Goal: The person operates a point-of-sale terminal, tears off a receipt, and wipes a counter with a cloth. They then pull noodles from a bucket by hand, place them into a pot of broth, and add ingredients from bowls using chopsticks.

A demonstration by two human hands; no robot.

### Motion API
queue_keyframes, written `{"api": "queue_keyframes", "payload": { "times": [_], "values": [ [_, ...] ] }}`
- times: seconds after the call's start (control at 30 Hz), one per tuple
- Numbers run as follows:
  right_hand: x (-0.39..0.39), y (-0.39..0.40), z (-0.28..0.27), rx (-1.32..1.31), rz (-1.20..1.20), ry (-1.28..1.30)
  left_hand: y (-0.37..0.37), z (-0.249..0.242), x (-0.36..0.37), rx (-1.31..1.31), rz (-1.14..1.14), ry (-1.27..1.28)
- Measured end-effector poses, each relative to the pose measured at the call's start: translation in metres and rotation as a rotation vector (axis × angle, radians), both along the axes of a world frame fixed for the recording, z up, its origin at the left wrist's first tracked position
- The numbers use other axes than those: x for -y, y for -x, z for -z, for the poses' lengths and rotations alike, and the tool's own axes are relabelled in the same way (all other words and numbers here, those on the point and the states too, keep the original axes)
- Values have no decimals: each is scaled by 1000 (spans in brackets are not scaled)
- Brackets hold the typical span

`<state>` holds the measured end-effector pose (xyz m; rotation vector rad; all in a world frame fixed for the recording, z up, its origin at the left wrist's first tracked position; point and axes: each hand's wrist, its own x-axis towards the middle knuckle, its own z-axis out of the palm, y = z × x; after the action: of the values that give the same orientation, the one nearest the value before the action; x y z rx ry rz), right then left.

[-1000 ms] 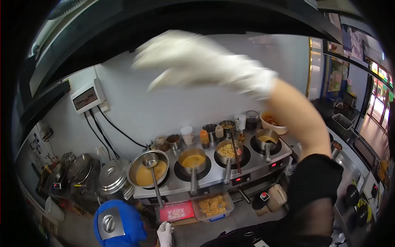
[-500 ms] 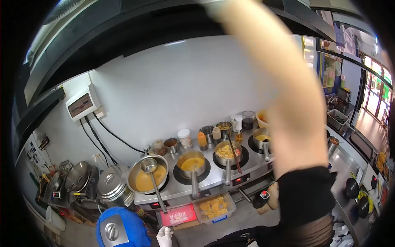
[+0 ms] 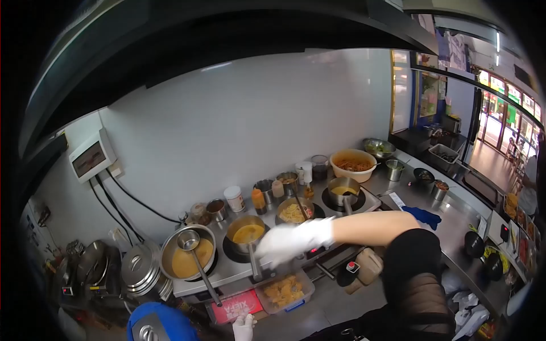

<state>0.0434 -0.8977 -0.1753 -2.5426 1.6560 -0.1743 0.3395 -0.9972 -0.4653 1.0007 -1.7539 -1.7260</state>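
My right hand (image 3: 296,241), in a white glove and smeared by motion, is over the front of the cooktop, beside the handle of the pot of yellow soup (image 3: 248,232). It partly covers the pan of noodles (image 3: 293,213) and that pan's handle. Low in the view, my gloved left hand (image 3: 244,328) is near a red box (image 3: 234,305); its fingers are too small to read. A ladle (image 3: 188,240) rests in the wide pan of orange-brown broth (image 3: 196,262) at the left. Another small pot of soup (image 3: 343,191) stands to the right.
Sauce bottles (image 3: 258,200) and tubs line the wall side. A cream bowl of red-brown food (image 3: 352,165) stands at the back right. Steel lidded pots (image 3: 140,267) are at the left. A bin of yellow pieces (image 3: 284,292) sits below. A blue cloth (image 3: 421,217) lies right.
My right arm has come down from high in the view to the cooktop. The view has shifted to the right, showing more of the right-hand counter.
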Motion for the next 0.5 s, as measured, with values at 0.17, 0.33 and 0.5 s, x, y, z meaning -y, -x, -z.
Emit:
{"api": "queue_keyframes", "payload": {
  "times": [0.17,0.33,0.5],
  "values": [
    [-147,183,-114,-786,698,620,31,-13,6,34,54,82],
    [-284,254,-293,343,1088,1660,42,-52,-1,-43,23,49],
    [-189,237,-421,45,786,1957,8,-68,-10,-110,-100,54]
  ]
}}
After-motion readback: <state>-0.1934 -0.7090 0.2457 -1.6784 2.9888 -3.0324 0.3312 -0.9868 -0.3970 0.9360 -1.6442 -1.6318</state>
